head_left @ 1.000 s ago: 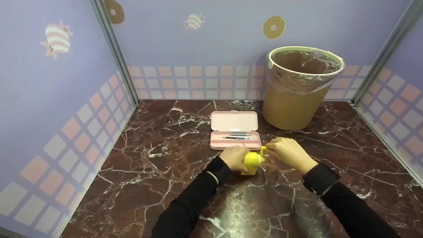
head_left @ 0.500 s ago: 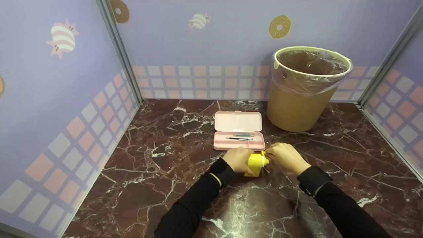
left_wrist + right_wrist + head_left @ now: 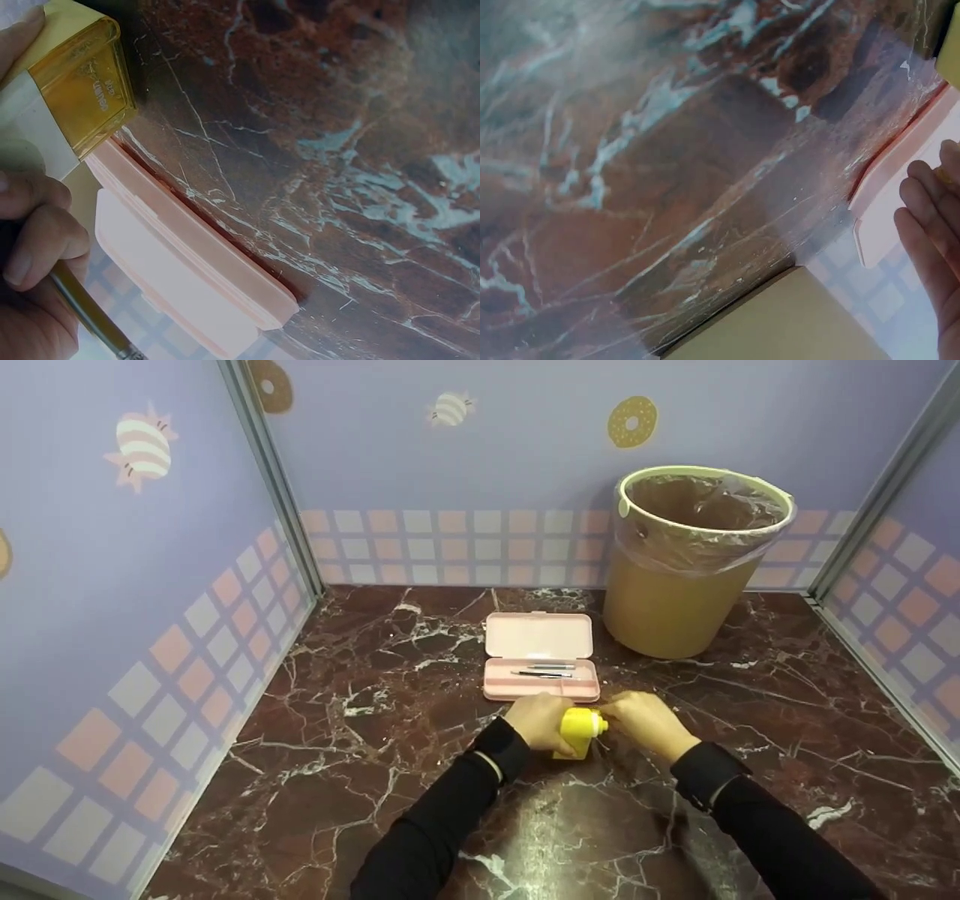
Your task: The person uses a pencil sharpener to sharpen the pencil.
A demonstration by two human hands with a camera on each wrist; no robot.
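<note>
My left hand (image 3: 538, 721) grips a yellow crank pencil sharpener (image 3: 577, 731) near the table's middle. Its clear amber shavings drawer (image 3: 90, 86) shows in the left wrist view. From the left fingers (image 3: 49, 232) sticks an olive pencil (image 3: 86, 304) with a metal band towards its end. To the right of the sharpener, my right hand (image 3: 646, 724) pinches the crank handle; a bit of yellow knob (image 3: 943, 175) peeks out among its fingers in the right wrist view. Just behind lies an open pink pencil case (image 3: 538, 636) with several pencils (image 3: 546, 674) inside.
A tan waste bin (image 3: 667, 607) with a clear plastic liner stands at the back right. Patterned walls (image 3: 435, 472) enclose the dark marbled tabletop (image 3: 375, 660) at the back and both sides.
My right hand has turned the crank: its yellow arm stood up beside the sharpener and now lies mostly hidden behind the fingers. My left hand keeps hold of the sharpener. The view shifted slightly.
</note>
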